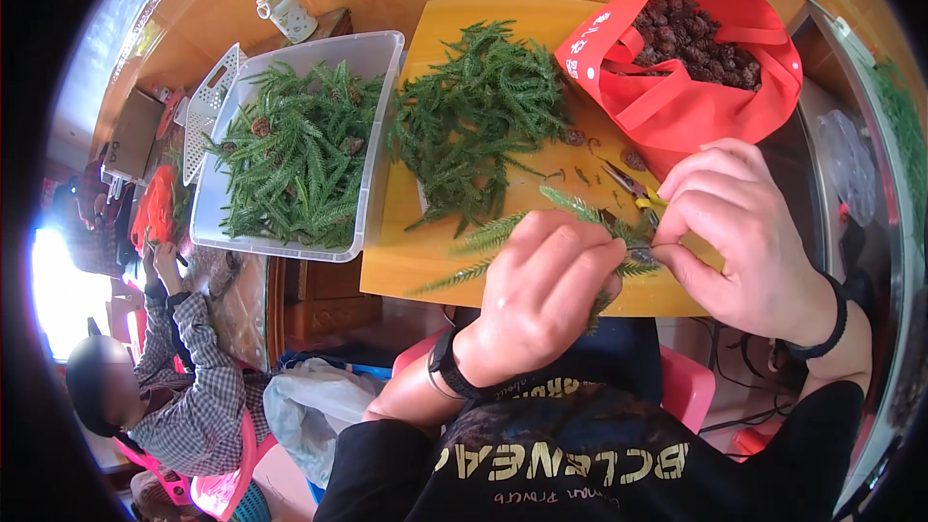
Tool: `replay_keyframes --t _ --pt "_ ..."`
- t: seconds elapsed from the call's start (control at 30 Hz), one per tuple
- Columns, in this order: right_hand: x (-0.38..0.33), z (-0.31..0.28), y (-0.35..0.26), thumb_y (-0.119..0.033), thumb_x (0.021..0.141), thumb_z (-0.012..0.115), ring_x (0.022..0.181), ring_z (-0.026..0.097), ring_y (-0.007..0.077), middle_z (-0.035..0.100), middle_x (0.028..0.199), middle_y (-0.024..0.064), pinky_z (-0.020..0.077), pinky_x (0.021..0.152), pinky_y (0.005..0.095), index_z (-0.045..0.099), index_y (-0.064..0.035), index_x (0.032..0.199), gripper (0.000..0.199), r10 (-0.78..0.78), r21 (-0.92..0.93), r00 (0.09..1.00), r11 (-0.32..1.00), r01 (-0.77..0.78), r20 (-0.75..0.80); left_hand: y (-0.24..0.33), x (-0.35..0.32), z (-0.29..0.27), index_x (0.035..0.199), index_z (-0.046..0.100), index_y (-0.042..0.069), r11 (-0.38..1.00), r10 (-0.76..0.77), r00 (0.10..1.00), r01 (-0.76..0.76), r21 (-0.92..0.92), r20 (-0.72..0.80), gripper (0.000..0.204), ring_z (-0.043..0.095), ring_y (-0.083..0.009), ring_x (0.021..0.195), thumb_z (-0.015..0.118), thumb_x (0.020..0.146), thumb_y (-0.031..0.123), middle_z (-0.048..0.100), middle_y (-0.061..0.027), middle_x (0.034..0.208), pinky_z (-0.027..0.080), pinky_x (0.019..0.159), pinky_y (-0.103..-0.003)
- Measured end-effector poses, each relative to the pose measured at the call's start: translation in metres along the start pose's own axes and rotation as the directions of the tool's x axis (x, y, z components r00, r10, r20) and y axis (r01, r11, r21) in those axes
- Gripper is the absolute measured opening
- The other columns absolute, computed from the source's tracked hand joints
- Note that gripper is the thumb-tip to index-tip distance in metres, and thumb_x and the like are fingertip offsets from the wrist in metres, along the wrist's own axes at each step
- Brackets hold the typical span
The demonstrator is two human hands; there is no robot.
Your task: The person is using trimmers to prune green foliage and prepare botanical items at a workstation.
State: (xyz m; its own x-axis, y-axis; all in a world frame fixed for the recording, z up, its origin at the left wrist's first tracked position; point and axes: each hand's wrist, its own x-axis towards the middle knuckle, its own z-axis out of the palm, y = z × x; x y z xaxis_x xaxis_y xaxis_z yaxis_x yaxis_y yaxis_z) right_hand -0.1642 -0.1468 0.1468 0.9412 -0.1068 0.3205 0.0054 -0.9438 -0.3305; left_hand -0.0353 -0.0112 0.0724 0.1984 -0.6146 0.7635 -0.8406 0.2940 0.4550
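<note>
Over the front edge of the yellow table, my left hand (551, 280) is closed around a green artificial pine sprig (488, 235), whose needled branches stick out to the left and above the fingers. My right hand (735, 232) pinches thumb and finger together at the sprig's right end, by its thin stem; the exact grip is partly hidden. Just beyond the fingertips lies a pair of pliers (633, 191) with yellow handles. A heap of loose green pine sprigs (483, 116) covers the middle of the table behind my hands.
Left of the heap, a clear plastic bin (372, 174) holds green sprigs with some pine cones. A red bag (677, 126) full of brown pine cones stands at the back right. A lidded cup (287, 12) is behind the bin. Another person (193, 406) sits working at far left.
</note>
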Motion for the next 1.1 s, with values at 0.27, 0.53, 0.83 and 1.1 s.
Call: replay_keyframes --t 0.27,0.53,0.83,1.1 --pt "-0.002 -0.002 0.009 -0.015 0.064 0.073 0.086 0.056 0.0250 0.059 0.083 0.0053 0.0400 0.082 0.0399 0.062 -0.0069 0.084 0.025 -0.135 0.041 0.990 0.990 0.134 0.027 -0.013 -0.004 -0.011 0.077 0.059 0.001 0.547 -0.460 0.761 0.649 -0.529 0.458 0.011 0.057 -0.0114 0.074 0.067 0.069 -0.001 0.062 -0.0057 0.080 0.044 0.067 -0.024" --pt "0.001 0.005 0.016 -0.015 0.067 0.073 0.081 0.057 0.0211 0.060 0.080 0.0008 0.0407 0.082 0.0417 0.064 -0.0081 0.080 0.018 -0.282 0.114 0.959 0.954 0.277 0.031 -0.021 -0.004 -0.012 0.075 0.058 0.001 0.261 -0.398 0.602 0.798 -0.544 0.692 0.011 0.055 -0.0111 0.076 0.067 0.069 0.001 0.062 -0.0052 0.082 0.042 0.071 -0.023" --pt "0.000 0.004 0.019 -0.016 0.067 0.073 0.080 0.058 0.0183 0.061 0.079 -0.0030 0.0391 0.083 0.0433 0.065 -0.0123 0.077 0.013 -0.298 0.134 0.952 0.948 0.287 0.067 -0.023 -0.006 -0.007 0.075 0.058 0.002 0.202 -0.368 0.603 0.795 -0.572 0.708 0.011 0.055 -0.0108 0.078 0.067 0.069 0.002 0.062 -0.0055 0.082 0.042 0.072 -0.024" --pt "-0.002 0.017 0.025 -0.006 0.067 0.068 0.079 0.058 0.0211 0.061 0.074 -0.0003 0.0405 0.080 0.0411 0.058 -0.0089 0.071 0.011 -0.173 0.260 0.985 0.952 0.163 0.014 -0.014 -0.004 -0.004 0.076 0.058 0.000 0.615 -0.415 0.789 0.610 -0.499 0.453 0.013 0.058 -0.0158 0.073 0.066 0.066 -0.004 0.062 -0.0060 0.079 0.045 0.068 -0.027"
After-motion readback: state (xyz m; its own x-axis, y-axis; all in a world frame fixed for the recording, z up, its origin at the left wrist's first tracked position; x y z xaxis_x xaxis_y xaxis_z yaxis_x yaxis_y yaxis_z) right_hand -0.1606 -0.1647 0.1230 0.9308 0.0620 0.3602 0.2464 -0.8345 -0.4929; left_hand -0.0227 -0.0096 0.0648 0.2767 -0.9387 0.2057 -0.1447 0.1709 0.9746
